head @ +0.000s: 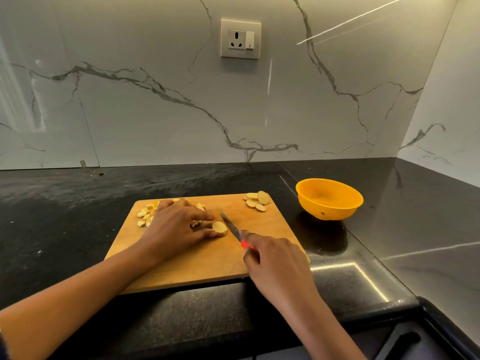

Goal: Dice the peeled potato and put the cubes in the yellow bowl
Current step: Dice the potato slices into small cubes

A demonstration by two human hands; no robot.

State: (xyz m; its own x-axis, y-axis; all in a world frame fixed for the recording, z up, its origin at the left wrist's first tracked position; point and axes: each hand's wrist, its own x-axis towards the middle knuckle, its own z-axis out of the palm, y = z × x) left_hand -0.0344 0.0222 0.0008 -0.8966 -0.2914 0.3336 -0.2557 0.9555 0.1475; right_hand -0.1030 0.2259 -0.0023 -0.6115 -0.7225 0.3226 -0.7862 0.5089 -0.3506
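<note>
A wooden cutting board (262,229) lies on the black counter. My left hand (176,229) presses a stack of potato slices (219,228) between thumb and fingers at the board's middle. My right hand (275,263) grips a red-handled knife (232,228), whose blade lies just right of the stack, tip pointing away. Cut potato pieces (146,215) lie at the board's far left, partly hidden by my left hand. Several round slices (257,201) rest at the far right corner. The yellow bowl (329,198) stands right of the board and looks empty.
The black stone counter (78,203) runs to a marble-patterned wall with a socket (240,38). It turns a corner at the right, behind the bowl. The counter's front edge (363,313) is just below the board.
</note>
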